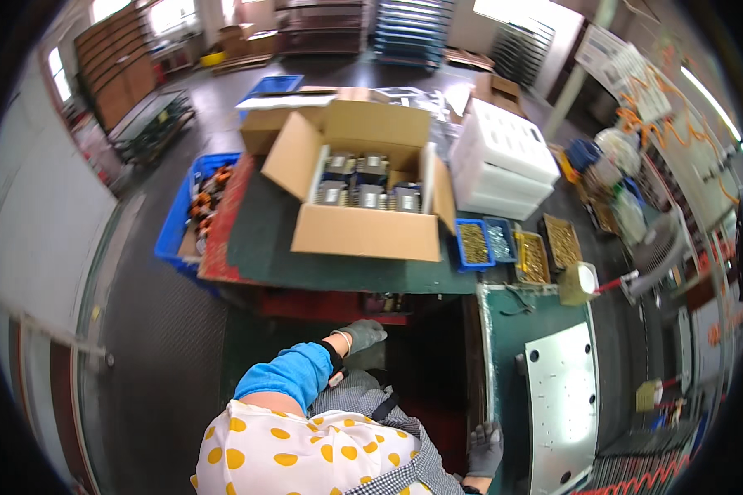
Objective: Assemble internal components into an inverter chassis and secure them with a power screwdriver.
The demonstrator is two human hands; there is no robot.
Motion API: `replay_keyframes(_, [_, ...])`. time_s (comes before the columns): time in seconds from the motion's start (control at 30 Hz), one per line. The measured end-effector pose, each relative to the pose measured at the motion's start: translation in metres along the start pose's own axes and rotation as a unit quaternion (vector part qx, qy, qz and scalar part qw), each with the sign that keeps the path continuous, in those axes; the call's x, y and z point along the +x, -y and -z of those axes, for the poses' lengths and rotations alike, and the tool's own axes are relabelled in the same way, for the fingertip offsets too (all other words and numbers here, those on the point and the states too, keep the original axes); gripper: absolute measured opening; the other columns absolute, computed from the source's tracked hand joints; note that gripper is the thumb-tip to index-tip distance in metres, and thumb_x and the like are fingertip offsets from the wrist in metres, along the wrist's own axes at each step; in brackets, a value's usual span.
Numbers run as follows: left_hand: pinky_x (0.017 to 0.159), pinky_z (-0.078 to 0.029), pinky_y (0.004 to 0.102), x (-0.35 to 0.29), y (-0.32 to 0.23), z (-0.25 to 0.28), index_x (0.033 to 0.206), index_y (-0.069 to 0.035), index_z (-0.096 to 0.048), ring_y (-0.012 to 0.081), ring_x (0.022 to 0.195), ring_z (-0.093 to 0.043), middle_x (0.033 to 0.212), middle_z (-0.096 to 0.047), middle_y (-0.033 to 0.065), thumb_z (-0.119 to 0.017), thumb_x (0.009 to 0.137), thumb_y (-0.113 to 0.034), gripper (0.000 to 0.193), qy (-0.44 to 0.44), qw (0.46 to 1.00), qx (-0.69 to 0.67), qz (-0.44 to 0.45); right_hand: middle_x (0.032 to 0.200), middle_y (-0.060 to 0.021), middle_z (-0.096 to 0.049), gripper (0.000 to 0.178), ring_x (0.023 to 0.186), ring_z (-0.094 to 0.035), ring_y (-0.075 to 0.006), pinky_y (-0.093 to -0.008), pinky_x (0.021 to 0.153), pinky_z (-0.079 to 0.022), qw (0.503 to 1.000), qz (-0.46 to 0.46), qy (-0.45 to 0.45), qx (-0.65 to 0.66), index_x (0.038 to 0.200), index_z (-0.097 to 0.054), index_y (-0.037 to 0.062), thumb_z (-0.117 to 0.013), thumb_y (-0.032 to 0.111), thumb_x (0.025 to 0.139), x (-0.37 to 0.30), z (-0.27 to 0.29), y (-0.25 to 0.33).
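A workshop floor is spreading out below the head camera, with dark rubber matting, racks along the far wall and a green-topped counter (338, 268) running across the middle. On it an open cardboard box (363, 231) is sitting, packed with what look like metal-cased parts (367, 195), though the fisheye is blurring them. Just beside the box small trays of brass-coloured fasteners (473, 243) are lining up, and white foam boxes (504, 161) are stacking behind. A blue crate (182, 223) is standing at the counter's left end.

The left hand (362, 334), gloved in grey, is reaching under the counter's front edge, its grip loosely curled and holding nothing visible. The right hand (485, 450), also gloved, is resting near the edge of a grey metal plate (563, 396) lying on a second green surface; its grip is half spread, empty.

This is probably a reaching step, before any part is taken. The next move is calling for a hand to rise over the box rim.
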State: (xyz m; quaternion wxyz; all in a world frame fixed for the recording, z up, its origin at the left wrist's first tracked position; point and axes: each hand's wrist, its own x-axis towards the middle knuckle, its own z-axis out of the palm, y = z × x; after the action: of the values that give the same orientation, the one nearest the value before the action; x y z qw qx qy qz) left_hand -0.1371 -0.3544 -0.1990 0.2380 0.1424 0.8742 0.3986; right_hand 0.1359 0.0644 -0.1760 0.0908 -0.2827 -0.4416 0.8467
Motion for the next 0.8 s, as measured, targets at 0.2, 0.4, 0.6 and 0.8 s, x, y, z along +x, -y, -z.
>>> replay_keyframes(0.2, [0.103, -0.042, 0.042, -0.16, 0.078, -0.009, 0.123, -0.004, -0.063, 0.0387, 0.121, -0.054, 0.129, -0.06, 0.0203, -0.053, 0.092, -0.04, 0.049, -0.014, 0.982, 0.065, 0.174, 0.118, -0.007, -0.065, 0.037, 0.101, -0.063, -0.0228, -0.0409, 0.089, -0.05, 0.996, -0.059, 0.025, -0.061, 0.133, -0.052, 0.0148, -0.056, 0.028, 0.098, -0.003, 0.013, -0.025])
replay_keyframes(0.4, [0.094, -0.048, 0.0431, -0.299, 0.144, -0.021, 0.107, -0.004, -0.071, 0.0384, 0.109, -0.063, 0.113, -0.067, 0.0223, -0.053, 0.091, -0.036, 0.04, -0.103, 0.911, 0.034, 0.398, 0.118, -0.009, -0.064, 0.038, 0.102, -0.062, -0.0249, -0.0419, 0.087, -0.051, 0.985, -0.134, 0.019, -0.106, 0.131, -0.053, 0.014, -0.059, 0.028, 0.096, 0.039, -0.024, -0.062])
replay_keyframes(0.6, [0.071, -0.05, 0.0401, -0.304, 0.181, -0.019, 0.111, -0.005, -0.068, 0.0284, 0.089, -0.066, 0.098, -0.07, 0.0123, -0.051, 0.096, -0.036, 0.038, -0.152, 0.799, -0.323, 0.483, 0.114, -0.0118, -0.065, 0.035, 0.099, -0.062, -0.0281, -0.0454, 0.084, -0.051, 0.978, -0.141, 0.065, -0.142, 0.129, -0.054, 0.0105, -0.057, 0.022, 0.096, 0.049, -0.078, -0.071])
replay_keyframes(0.8, [0.076, -0.05, 0.0406, -0.265, 0.223, 0.054, 0.117, -0.003, -0.066, 0.0275, 0.088, -0.066, 0.1, -0.07, 0.0118, -0.059, 0.091, -0.035, 0.041, -0.202, 0.88, -0.229, 0.363, 0.122, -0.0088, -0.061, 0.04, 0.106, -0.059, -0.0273, -0.0452, 0.087, -0.05, 0.981, -0.133, 0.024, -0.142, 0.133, -0.053, 0.014, -0.055, 0.028, 0.096, 0.066, -0.105, -0.08])
